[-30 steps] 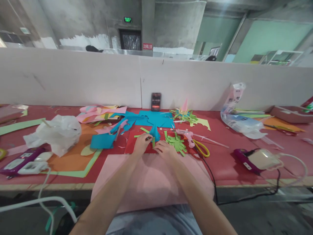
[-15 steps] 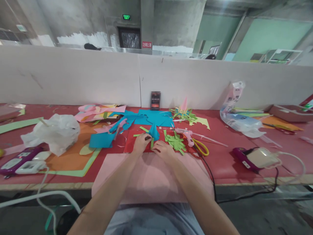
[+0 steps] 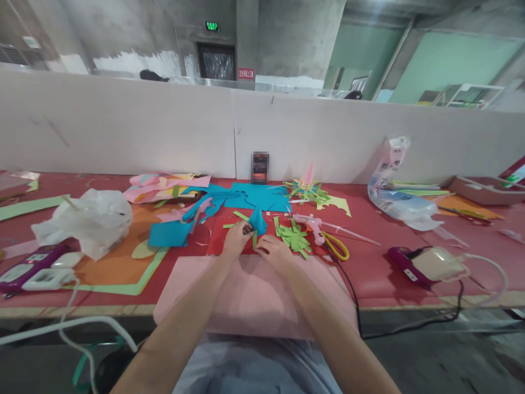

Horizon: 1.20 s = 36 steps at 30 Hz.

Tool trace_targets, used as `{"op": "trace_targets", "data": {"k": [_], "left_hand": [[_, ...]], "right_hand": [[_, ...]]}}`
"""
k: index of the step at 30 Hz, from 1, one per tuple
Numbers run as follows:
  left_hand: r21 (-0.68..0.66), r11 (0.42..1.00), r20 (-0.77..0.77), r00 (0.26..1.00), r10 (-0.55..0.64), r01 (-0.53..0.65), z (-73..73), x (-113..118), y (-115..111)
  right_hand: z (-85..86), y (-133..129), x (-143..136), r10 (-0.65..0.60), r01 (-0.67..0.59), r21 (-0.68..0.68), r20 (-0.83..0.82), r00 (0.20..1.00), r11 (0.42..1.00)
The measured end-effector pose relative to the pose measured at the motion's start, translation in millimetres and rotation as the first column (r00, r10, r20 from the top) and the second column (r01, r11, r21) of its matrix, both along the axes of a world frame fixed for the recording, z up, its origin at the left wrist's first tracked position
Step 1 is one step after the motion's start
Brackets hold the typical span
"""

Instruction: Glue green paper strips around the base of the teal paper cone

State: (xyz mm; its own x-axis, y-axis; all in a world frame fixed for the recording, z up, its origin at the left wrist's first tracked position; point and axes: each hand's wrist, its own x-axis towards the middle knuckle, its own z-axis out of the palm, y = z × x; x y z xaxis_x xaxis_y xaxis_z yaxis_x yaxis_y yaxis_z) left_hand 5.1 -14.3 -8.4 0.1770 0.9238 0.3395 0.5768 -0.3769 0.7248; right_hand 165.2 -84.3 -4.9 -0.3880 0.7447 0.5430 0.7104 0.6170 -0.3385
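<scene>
A pointed blue paper cone [image 3: 258, 220] stands on a red sheet [image 3: 218, 241] in front of me. My left hand [image 3: 237, 238] is closed at the cone's lower left side, its fingertips partly hidden. Below the cone, a short green paper strip [image 3: 254, 239] sticks up between my hands. My right hand [image 3: 274, 253] has its fingers bent together at the strip's lower end. Just right of that hand lies a pile of green paper strips [image 3: 294, 236]. A few more loose strips lie to the left of the cone.
A pink glue gun [image 3: 315, 231] and yellow-handled scissors [image 3: 337, 245] lie to the right. Behind them stands a pink cone [image 3: 308, 175] with green strips round its base. Blue paper [image 3: 262, 198] lies behind my hands. A crumpled white bag [image 3: 92, 219] and power strips flank the work area.
My hands stay almost in place at the cone and the green strip. The whole view has shifted very slightly.
</scene>
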Motion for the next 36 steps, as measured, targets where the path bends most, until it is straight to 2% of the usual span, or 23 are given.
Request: {"op": "trace_targets", "data": {"k": [7, 17, 36], "left_hand": [[0.067, 0.997, -0.035, 0.999, -0.032, 0.034, 1.3, -2.6, -1.5], [0.038, 0.998, -0.19, 0.981, -0.038, 0.046, 1.2, -1.0, -4.0], [0.029, 0.998, -0.194, 0.98, -0.045, 0.052, 3.0, -0.3, -6.3]], "right_hand": [[0.0, -1.2, 1.2, -0.02, 0.018, -0.039, -0.043, 0.999, 0.999], [1.9, -2.2, 0.4, 0.006, -0.011, -0.053, -0.091, 0.996, 0.999], [4.7, -3.9, 1.0, 0.031, -0.038, -0.076, -0.085, 0.996, 0.996]]}}
